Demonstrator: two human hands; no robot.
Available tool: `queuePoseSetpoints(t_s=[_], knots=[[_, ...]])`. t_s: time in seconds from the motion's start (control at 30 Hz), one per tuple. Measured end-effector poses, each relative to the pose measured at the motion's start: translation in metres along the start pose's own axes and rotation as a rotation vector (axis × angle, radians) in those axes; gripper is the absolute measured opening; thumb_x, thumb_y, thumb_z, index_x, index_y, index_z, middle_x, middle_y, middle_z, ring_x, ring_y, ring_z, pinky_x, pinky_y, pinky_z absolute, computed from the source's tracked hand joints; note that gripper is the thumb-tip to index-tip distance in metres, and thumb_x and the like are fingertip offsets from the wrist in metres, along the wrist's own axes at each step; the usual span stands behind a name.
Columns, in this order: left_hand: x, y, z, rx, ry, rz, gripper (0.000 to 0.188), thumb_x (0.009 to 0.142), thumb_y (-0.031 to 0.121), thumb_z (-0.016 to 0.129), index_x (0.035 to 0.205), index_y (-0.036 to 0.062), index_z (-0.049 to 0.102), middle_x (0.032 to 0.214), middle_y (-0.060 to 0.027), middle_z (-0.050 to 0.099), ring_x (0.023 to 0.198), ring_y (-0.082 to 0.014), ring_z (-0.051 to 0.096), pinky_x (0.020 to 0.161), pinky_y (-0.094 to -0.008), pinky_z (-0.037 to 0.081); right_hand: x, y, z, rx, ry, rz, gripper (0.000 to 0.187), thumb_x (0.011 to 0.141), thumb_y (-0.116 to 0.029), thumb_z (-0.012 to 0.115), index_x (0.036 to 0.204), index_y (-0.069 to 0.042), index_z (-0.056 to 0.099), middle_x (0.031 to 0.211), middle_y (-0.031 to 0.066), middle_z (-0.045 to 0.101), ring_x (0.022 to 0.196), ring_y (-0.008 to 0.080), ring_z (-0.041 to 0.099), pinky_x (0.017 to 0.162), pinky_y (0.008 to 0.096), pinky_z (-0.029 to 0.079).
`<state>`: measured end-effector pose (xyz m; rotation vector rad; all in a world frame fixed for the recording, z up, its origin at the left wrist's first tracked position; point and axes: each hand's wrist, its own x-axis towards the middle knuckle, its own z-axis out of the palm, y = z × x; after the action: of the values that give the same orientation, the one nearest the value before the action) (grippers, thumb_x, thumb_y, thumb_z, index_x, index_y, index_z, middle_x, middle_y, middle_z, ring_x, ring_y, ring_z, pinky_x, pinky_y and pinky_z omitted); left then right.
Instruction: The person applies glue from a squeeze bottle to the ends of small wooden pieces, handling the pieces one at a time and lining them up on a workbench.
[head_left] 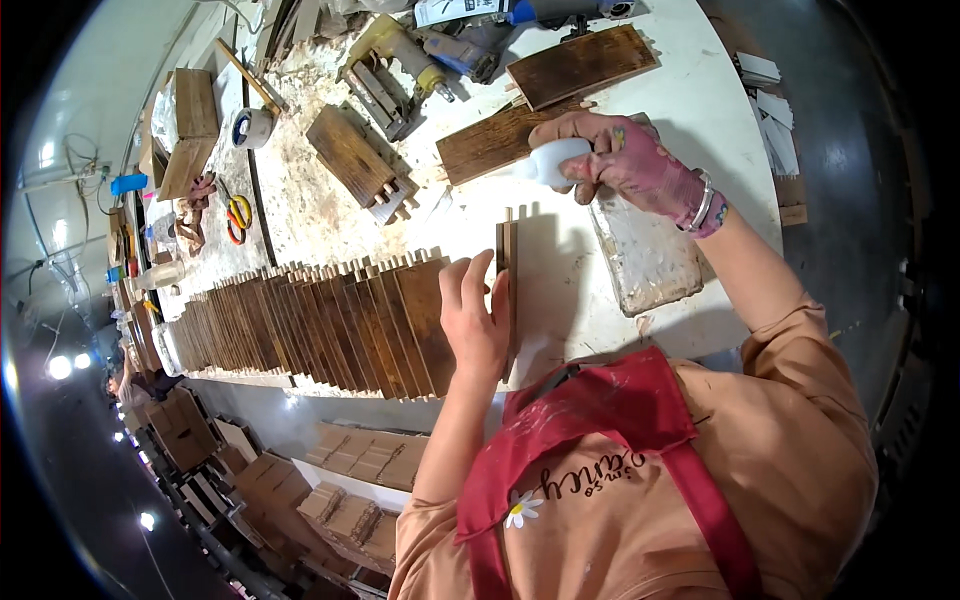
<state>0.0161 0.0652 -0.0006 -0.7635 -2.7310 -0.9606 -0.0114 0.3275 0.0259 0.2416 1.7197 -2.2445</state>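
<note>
Left hand (474, 325): bare; fingers bent, a bit apart, thumb side against edge-on board (507, 285); inner contact hidden, can't tell if clamped.
Edge-on board: on table (560, 320), btwn left hand & its own shadow, just R of board row (330, 325); broad faces mostly unseen, lower part partly behind hand; dk brown wood, pale peg at far end.
Right hand (635, 165): stained pink glove, metal bangle at wrist; fingers clamped on squeeze bottle (562, 162).
Squeeze bottle: translucent whitish plastic, rounded; rear hidden by glove, nozzle blurs into pale tabletop, points L.
Board row: many dk brown slats on edge, packed close, woodgrain, round pale dowels at far ends; leftmost too small to count.
Slab (650, 262): rectangular, whitish crust, smeared; top end partly under R forearm/glove.
Loose board (350, 155): flat, rich grain, dowels at near end.
Power tools (400, 60): yellowish & blue bodies, overlapping, some cut off at top.
Scissors (238, 215): orange-yellow handles.
Tabletop: white, brown-stained, curved R edge.
</note>
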Motion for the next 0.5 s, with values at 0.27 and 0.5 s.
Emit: queuePoseSetpoints(t_s=[0.27,0.5], knots=[[-0.014,0.005,-0.004,-0.132,0.083,-0.044,0.016,0.085,-0.008,0.058,0.099,-0.0004,0.058,0.095,-0.0106,0.055,0.073,-0.0166,0.058,0.060,-0.0231,0.048,0.017,0.002,-0.004,-0.178,-0.315,-0.076,0.033,0.084,-0.018,0.064,0.114,-0.004,0.061,0.095,-0.0005,0.059,0.075,0.0039,0.051,0.062,0.0198,0.044],[-0.033,0.004,-0.005,-0.239,0.033,-0.157,0.011,0.094,0.004,0.056,0.101,-0.0047,0.055,0.087,-0.0095,0.055,0.070,-0.0149,0.060,0.063,-0.0233,0.048,0.029,-0.002,-0.005,-0.357,-0.441,0.021,0.027,0.085,-0.018,0.064,0.108,-0.004,0.064,0.077,-0.0011,0.057,0.067,0.0052,0.046,0.060,0.0246,0.041]])
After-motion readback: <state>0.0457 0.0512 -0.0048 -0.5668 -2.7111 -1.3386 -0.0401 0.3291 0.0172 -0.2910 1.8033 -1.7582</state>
